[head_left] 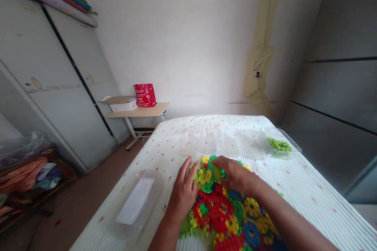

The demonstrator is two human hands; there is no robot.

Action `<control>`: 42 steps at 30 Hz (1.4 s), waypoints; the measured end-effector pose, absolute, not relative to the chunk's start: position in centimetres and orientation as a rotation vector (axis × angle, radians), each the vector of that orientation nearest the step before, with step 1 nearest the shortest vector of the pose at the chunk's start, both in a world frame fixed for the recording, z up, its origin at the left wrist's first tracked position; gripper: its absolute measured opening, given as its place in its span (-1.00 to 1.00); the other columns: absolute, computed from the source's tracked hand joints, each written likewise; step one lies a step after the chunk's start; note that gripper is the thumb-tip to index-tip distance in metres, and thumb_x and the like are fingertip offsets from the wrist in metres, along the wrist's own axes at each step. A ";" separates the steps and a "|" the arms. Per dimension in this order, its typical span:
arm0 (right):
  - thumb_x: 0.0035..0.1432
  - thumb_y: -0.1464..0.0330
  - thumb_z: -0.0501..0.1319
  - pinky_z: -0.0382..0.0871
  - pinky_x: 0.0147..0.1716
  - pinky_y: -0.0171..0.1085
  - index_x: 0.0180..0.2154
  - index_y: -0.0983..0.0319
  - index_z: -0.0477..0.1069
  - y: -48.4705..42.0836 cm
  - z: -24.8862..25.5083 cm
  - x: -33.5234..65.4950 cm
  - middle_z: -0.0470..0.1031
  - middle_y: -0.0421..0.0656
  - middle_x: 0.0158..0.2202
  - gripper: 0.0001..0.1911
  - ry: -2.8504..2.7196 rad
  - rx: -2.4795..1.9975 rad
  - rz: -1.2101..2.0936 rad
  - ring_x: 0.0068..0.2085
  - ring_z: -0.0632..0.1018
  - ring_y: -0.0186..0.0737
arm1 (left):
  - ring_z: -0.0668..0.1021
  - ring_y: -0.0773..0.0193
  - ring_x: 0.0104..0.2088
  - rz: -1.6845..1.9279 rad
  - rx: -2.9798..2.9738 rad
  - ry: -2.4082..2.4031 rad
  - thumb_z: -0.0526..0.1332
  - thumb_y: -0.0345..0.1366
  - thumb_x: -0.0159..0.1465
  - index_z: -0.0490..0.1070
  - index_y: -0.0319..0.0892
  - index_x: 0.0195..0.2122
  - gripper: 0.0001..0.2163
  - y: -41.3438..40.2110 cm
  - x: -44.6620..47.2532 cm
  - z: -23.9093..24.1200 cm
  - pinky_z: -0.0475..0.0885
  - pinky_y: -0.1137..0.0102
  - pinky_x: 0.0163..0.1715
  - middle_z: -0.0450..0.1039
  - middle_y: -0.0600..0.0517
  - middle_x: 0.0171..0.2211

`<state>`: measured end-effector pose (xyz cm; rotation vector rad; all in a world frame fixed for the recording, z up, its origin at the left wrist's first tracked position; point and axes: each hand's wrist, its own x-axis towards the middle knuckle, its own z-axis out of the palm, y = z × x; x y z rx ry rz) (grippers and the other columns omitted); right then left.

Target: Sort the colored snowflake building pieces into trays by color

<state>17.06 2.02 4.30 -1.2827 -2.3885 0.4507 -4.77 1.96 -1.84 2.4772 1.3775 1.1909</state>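
Observation:
A heap of snowflake-shaped plastic building discs [220, 208] in red, yellow, blue and green lies in front of me. My left hand [186, 184] is open at the heap's left side, its fingers apart and touching the discs there. From the right, my right hand [235, 173] reaches over the heap's far part, with fingers bent down and spread among the pieces. An olive-green piece [216, 173] shows just beside its fingertips. Nothing lifted is visible in either hand; the right thumb is hidden.
Clear plastic containers [203, 141] stand behind the heap; the right one holds light green pieces [279, 145]. A clear container [113, 223] with a white paper [135, 200] sits at left. A small table [138, 111] with a red bag [145, 95] stands farther back.

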 end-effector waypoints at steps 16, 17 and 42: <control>0.00 0.43 0.14 0.37 -0.27 -0.29 -0.14 0.25 0.38 2.3 5.5 18.0 0.46 -0.13 -0.21 -0.69 -2.125 -1.116 0.636 -0.28 0.47 -0.27 | 0.48 0.19 -0.07 1.550 1.918 1.392 0.05 -0.27 0.24 0.44 -0.17 -0.19 -0.78 2.5 -5.5 -2.1 0.43 0.33 -0.09 0.44 -0.08 -0.10; 0.03 0.40 0.14 0.36 -0.32 -0.31 -0.18 0.26 0.40 2.4 5.3 17.9 0.46 -0.14 -0.26 -0.75 -2.108 -1.125 0.678 -0.31 0.46 -0.29 | 0.51 0.19 -0.12 1.556 1.867 1.401 0.05 -0.25 0.24 0.45 -0.17 -0.21 -0.77 2.6 -5.5 -2.3 0.44 0.34 -0.12 0.46 -0.08 -0.13; 0.12 0.12 0.10 0.41 -0.56 -0.29 -0.38 0.20 0.30 2.0 2.5 13.4 0.40 -0.27 -0.66 -0.73 -1.528 -1.293 1.387 -0.59 0.49 -0.28 | 0.46 0.34 -0.54 1.273 1.600 1.183 0.05 -0.10 0.24 0.33 -0.20 -0.46 -0.72 1.3 -4.1 -1.2 0.34 0.53 -0.53 0.31 0.12 -0.55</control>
